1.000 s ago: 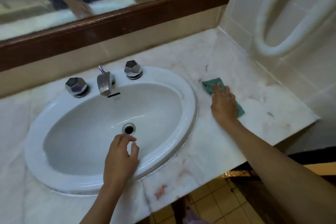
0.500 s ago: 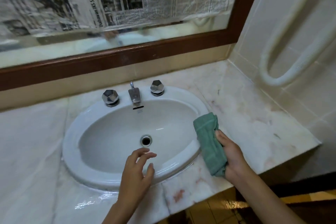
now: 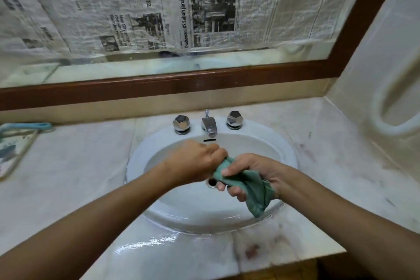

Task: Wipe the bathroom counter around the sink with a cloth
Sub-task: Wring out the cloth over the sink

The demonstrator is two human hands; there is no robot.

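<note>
Over the sink [image 3: 283, 146], left grip [image 3: 196, 162] and right grip [image 3: 252, 173] both clench the green cloth [image 3: 257, 193].

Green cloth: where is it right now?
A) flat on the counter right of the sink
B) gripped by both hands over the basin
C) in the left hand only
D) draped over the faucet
B: the left hand and the right hand both grip the bunched green cloth above the basin of the sink, clear of the counter.
</note>
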